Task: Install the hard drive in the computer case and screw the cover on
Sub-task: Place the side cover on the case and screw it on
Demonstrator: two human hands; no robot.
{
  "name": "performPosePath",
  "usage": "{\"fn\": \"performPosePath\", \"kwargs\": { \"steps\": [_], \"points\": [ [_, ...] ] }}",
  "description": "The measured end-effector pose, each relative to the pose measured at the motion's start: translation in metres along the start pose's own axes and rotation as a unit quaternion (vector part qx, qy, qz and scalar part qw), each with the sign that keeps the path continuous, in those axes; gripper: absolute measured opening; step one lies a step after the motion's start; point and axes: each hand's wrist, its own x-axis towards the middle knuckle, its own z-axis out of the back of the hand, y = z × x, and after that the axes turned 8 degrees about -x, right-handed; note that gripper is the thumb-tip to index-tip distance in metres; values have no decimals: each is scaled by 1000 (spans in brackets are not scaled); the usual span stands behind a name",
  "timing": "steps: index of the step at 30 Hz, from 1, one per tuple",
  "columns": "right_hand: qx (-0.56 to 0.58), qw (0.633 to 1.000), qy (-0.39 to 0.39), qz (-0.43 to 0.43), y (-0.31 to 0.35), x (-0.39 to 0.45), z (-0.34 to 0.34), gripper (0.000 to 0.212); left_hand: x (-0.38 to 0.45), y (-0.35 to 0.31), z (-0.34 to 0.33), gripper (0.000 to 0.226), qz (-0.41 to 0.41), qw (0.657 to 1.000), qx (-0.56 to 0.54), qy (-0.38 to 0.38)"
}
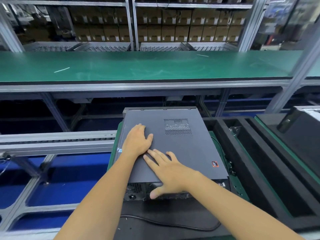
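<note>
A dark grey computer case lies on its side in front of me, its flat cover panel facing up, with a vent grille near the far end. My left hand lies flat on the cover near its left edge, fingers straight. My right hand presses flat on the cover's near end, and its thumb hangs over the case's rear face. No hard drive and no screws are visible.
A green conveyor belt runs across behind the case. Black foam trays sit to the right, with another dark case at the far right. A black cable lies near me. Shelves of cardboard boxes stand at the back.
</note>
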Motion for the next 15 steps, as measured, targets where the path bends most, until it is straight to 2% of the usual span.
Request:
{"fn": "performPosePath", "kwargs": {
  "steps": [4,7,10,15],
  "points": [
    [-19,1000,4,2,3,0,-1,114,-1,-2,1,55,0,1000,11,-4],
    [8,1000,20,16,-1,-2,5,115,-3,-4,1,53,-7,1000,24,0],
    [50,997,44,26,-10,-2,8,107,-2,-3,-2,48,-22,998,54,-7],
    [54,996,63,32,-16,7,7,108,9,-3,-6,46,-45,995,87,-8]
  ]
}}
